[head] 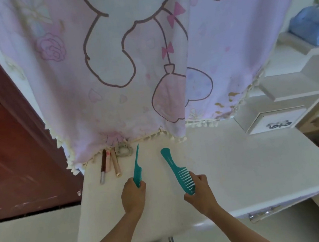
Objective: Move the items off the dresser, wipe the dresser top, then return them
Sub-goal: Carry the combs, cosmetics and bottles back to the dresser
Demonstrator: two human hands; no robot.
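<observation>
Gripped a teal tail comb (137, 168) by its toothed end in the left hand (133, 196), fingers curled round it. Held it with the long axis running almost straight away from the hand, its thin pointed tail aimed at the hanging cloth and leaning slightly right. Showed only a short stretch of fine teeth above the fist.

Clamped a teal wide-tooth comb (177, 171) in the right hand (198, 194), thumb and fingers closed on the toothed end. Slanted it away from the hand and to the left, rounded handle tip farthest out, coarse teeth facing right toward the fingers. Held both combs side by side but apart, over the white dresser top (240, 161); could not tell whether either touched it.

Noted, beyond and left of the left hand, three slim cosmetic tubes (116, 162) lying side by side on the top, far ends under the cloth's fringe. Noted a pale scrunchie (124, 150) just past them, beside the tail's tip. Noted, farther out, the pink cartoon-print cloth (107, 67) draped down to the dresser's rear edge.
</observation>
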